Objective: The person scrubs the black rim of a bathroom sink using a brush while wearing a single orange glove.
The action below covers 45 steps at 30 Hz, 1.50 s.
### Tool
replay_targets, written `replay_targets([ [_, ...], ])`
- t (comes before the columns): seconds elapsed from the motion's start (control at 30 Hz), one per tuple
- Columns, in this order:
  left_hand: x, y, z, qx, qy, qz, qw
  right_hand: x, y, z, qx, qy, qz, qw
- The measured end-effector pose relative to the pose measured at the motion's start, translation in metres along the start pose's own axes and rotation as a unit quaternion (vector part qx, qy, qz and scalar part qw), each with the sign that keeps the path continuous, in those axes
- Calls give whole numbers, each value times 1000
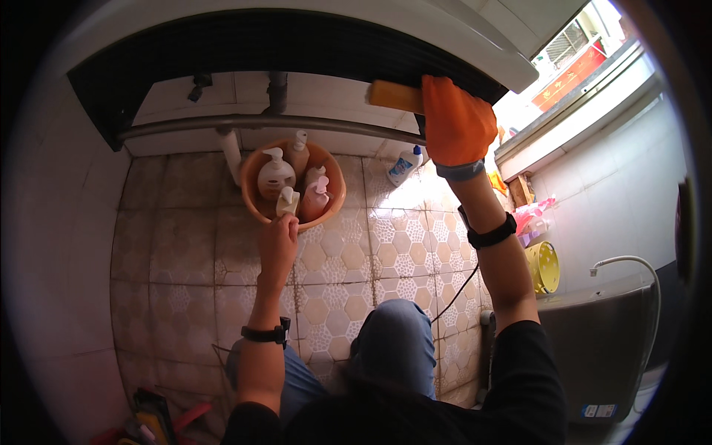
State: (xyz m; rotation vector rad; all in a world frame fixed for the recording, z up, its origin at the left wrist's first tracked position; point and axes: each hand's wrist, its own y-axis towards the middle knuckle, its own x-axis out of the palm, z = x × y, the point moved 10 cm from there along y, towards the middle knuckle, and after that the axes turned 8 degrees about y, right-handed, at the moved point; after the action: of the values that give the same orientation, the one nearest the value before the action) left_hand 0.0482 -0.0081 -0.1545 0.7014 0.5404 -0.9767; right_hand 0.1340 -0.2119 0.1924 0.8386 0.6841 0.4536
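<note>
Your left hand (283, 233) is the nearer one to the small cream pump bottle (288, 202), which stands roughly upright at the near side of the orange basin (339, 194), just ahead of your fingertips. That grip is bunched nearly closed at the rim; you cannot tell whether it has hold of bottle or basin. Your right hand, well apart, is hidden by the orange cloth (454, 122), its grip unreadable.

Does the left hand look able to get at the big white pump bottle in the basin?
Probably yes: the left hand is at the orange basin, and the big white pump bottle has its top uncovered, though a smaller pale bottle stands nearer.
</note>
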Motion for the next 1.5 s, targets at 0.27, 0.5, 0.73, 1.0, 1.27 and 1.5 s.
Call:
replay_targets([
  [0.27,-28,-8,-15,-25,-25,54,998,-4,28,-30,16,39,59,997],
  [0.5,-23,-10,-9,23,16,-3,1000,-6,26,-35,5,-6,55,998],
  [0.73,-34,-10,-14,-34,-25,45,998,28,43,-54,13,46,-26,999],
  [1.0,-47,-15,-13,-20,-18,26,999,-30,-22,14,67,-109,-24,992],
  [1.27,-33,-6,10,36,-21,62,997,22,41,-58,-3,91,44,995],
  [1.5,-21,-13,3,3,-29,6,1000,20,33,-45,29,115,4,993],
])
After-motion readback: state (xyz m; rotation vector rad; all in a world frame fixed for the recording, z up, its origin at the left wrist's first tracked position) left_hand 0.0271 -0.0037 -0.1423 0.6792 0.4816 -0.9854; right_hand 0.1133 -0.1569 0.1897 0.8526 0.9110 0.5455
